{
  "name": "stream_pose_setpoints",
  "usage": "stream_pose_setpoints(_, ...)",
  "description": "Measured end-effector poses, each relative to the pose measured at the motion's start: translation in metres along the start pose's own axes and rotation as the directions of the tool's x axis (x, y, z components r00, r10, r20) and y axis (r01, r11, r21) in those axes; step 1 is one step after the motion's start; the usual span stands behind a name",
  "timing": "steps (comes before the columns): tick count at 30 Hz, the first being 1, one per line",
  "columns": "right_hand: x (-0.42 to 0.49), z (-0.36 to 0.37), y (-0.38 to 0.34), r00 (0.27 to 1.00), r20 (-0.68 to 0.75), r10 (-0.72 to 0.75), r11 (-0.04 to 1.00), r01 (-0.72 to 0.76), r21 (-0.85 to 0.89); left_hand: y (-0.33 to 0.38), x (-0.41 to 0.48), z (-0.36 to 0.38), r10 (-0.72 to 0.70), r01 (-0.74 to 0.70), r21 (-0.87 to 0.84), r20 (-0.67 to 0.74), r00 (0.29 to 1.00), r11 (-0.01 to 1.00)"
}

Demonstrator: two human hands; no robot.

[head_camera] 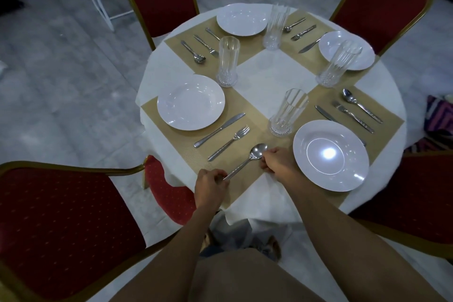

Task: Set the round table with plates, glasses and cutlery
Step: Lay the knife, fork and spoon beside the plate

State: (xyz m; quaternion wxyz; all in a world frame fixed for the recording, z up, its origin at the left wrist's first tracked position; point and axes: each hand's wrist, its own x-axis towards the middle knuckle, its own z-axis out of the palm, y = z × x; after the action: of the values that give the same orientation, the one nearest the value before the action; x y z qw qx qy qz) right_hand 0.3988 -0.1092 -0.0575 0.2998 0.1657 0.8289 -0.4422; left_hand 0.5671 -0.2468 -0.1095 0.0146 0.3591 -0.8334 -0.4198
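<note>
Two hands share one spoon (247,162) on the near-left placemat (257,117) of the counter (272,76): your left hand (210,186) pinches the handle's end in its fingers, your right hand (277,162) pinches the neck by the bowl. Lay it flat, parallel to the fork (229,142) beside it, ends level, then let go together.

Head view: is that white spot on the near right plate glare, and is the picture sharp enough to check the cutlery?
Head view: yes, glare from a light on the near right plate; dim and slightly soft overall, but the spoon and fork are readable; the wide lens bows the chairs at the frame edges.
</note>
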Motion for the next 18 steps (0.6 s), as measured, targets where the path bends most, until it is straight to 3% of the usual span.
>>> stream_pose_setpoints(7, -0.007, -0.003, 0.000, 1.000, -0.020, -0.010, 1.000, 0.011, 0.025, 0.010, -0.004, -0.010, -0.014, 0.016, -0.068, 0.031, 0.999, 0.998)
stream_pose_setpoints(12, -0.032, -0.005, -0.020, 0.989, -0.087, -0.122, 0.992, 0.125, 0.025, 0.008, -0.001, -0.049, -0.044, 0.047, -0.177, 0.023, 0.999, 0.983)
stream_pose_setpoints(18, -0.039, 0.024, -0.065, 0.950, -0.074, -0.303, 0.953, 0.303, -0.022, -0.002, 0.028, -0.085, -0.005, 0.003, -0.097, -0.018, 1.000, 0.995)
